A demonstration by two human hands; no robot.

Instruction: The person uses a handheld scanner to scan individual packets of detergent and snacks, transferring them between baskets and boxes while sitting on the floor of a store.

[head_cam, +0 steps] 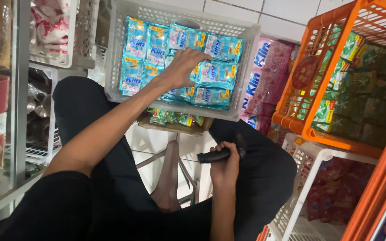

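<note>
Head view: left hand lies on the teal sachets in the white basket, its fingers spread loosely and curled over one pack that sits straight ahead, long axis running left to right. Right hand is nearer the body, over the lap, fingers wrapped tight on a black tool lying crosswise, well apart from the basket.
</note>
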